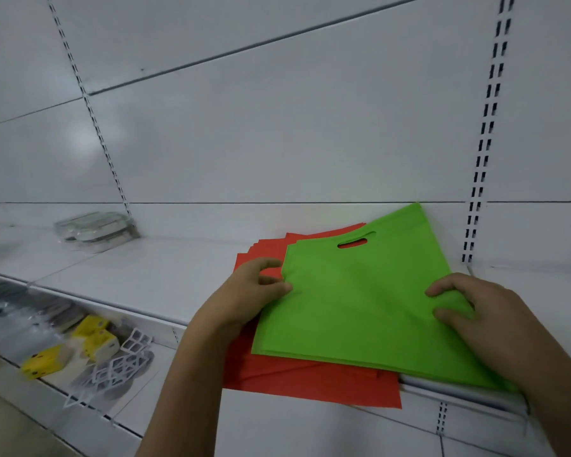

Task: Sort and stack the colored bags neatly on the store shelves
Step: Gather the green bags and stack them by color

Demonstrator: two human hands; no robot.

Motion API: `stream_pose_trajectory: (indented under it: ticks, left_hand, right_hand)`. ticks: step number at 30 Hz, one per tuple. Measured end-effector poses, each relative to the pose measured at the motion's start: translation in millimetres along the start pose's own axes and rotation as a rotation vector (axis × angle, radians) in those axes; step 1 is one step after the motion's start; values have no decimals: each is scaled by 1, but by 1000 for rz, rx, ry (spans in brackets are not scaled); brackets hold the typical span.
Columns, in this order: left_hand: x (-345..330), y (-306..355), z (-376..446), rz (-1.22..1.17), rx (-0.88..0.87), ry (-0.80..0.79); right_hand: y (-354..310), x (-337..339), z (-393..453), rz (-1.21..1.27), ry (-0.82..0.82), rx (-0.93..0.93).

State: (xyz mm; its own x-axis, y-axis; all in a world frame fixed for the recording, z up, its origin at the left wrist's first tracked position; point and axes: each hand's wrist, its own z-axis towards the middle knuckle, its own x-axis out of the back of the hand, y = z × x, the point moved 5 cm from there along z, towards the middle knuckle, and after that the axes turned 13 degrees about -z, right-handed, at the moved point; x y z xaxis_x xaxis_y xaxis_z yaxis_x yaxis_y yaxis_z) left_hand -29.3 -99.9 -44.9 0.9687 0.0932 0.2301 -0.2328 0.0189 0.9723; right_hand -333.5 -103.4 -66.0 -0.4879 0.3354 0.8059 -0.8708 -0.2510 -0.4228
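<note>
While both hands, left (256, 288) and right (468, 311), pinch green bags (360, 298) atop red bags (310, 380), white shelf (145, 275) lies beneath.

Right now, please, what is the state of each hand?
Left hand: pinches the left edge of the green bags.
Right hand: fingers curled on the right edge of the green bags, holding them.

Shelf (152, 275) bare left of the red bags (310, 380): wide passage there. Green bags (360, 308) stacked on red fill the right end, corner touching the back panel (277, 143). Clear lidded containers (96, 229) block far-left rear. Slotted upright (482, 159) bounds the right.
</note>
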Motion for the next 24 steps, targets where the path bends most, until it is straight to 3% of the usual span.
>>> stream_pose_trajectory:
  ticks: [5,10,14,17,22,24]
  left_hand:
    - [-3,-6,-1,-94,43,-32]
    - [0,5,-12,-102,-60,27]
    - [8,10,-31,50,-161,141]
    - [11,6,-45,71,-162,146]
    - [5,-15,-52,-7,-67,42]
    - [0,-16,-52,-46,-102,42]
  right_hand:
    - [-3,7,-3,77,69,10]
    - [-5,14,-4,300,127,17]
    - [-6,14,-3,619,-16,-53]
    - [-10,2,-5,517,-213,-28]
    - [-18,1,-4,356,-154,19]
    - [-23,3,-4,322,-167,55]
